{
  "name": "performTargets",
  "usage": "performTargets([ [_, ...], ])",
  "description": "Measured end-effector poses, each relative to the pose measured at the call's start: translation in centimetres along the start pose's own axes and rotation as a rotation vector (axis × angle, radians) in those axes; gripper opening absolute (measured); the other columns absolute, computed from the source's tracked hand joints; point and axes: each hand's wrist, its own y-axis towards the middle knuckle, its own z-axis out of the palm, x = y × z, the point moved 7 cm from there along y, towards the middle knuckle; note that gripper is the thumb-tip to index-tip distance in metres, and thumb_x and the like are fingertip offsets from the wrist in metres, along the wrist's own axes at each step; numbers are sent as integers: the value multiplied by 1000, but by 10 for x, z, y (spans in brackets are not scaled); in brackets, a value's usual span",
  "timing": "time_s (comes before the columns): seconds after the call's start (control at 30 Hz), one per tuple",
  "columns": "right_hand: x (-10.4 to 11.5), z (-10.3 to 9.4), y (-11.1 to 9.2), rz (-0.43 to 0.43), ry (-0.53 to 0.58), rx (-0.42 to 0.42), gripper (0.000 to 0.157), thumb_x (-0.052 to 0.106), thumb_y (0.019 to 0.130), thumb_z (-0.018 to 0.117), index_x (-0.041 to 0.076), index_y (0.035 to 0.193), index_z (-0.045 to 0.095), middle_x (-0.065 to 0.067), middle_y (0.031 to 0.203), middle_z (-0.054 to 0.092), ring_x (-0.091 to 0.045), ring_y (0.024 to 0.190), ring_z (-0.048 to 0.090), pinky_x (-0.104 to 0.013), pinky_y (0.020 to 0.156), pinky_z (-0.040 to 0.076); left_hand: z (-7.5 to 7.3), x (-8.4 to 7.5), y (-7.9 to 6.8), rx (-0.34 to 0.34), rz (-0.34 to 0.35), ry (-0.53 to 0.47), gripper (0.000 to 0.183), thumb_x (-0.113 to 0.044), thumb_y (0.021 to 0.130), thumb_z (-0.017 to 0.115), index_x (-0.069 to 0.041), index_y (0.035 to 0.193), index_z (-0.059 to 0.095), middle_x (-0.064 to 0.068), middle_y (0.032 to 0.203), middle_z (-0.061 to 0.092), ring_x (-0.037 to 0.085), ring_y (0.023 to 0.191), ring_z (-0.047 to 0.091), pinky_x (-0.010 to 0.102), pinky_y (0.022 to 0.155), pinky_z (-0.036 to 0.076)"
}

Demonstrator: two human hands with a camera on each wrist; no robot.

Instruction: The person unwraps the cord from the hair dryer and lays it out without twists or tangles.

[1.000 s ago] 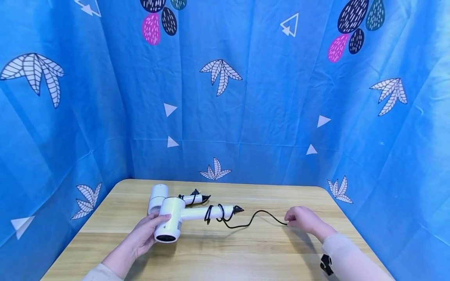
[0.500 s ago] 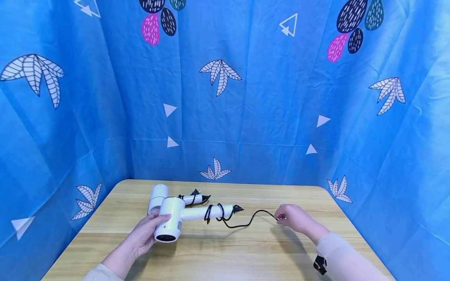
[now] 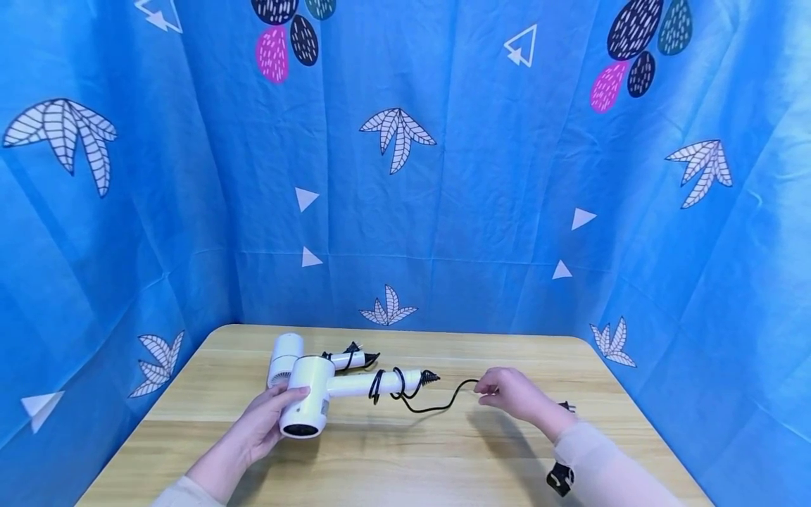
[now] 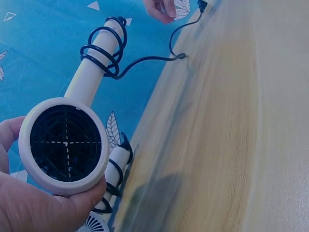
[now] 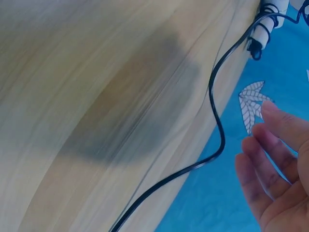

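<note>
My left hand [image 3: 260, 422] grips a white hair dryer [image 3: 317, 405] by its barrel, thumb on top. In the left wrist view its round dark grille [image 4: 65, 145] faces the camera. Loops of black cord [image 4: 91, 53] are wound about the handle, and a loose length curves away to the right. Beside that loose cord [image 5: 219, 125], my right hand [image 5: 282, 169] has its fingers loosely spread and holds nothing. The cord's plug [image 3: 566, 406] lies on the table, partly behind the right forearm in the head view.
A second white hair dryer [image 3: 286, 352] lies behind the held one, its own cord wound round the handle. The wooden table [image 3: 405, 458] backs onto a blue patterned curtain [image 3: 405, 211], which also hangs along both sides.
My right hand has moved left along the cord and let it go. The plug now shows on the table behind it. My left hand and the held hair dryer have barely moved.
</note>
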Motion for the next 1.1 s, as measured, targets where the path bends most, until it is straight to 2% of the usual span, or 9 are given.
performTargets([
  [0.33,14,22,15,18,121,17,14,5,84,78,2,98,76,-9,90,71,-11,79,64,-29,73,57,-2,1,-1,-8,0,1,68,-23,97,62,5,149,27,7,110,66,20,99,67,34,87,55],
  [0.53,21,33,24,8,133,5,15,6,85,78,2,99,75,-8,93,72,-16,83,67,-31,76,58,-2,0,1,-11,5,2,68,-23,97,61,5,149,27,6,109,66,20,99,67,34,87,55],
  [0.87,33,47,34,6,133,-36,13,15,90,74,7,101,77,2,94,72,-5,84,63,-26,77,55,-1,4,1,-6,1,-9,69,-23,97,62,6,149,27,7,109,67,20,98,67,34,87,55],
  [1.1,42,58,39,21,166,-42,15,16,92,72,5,102,76,2,96,72,-9,88,65,-30,80,56,-2,2,2,-12,3,3,69,-24,98,61,4,151,26,5,109,67,19,98,67,33,86,54],
])
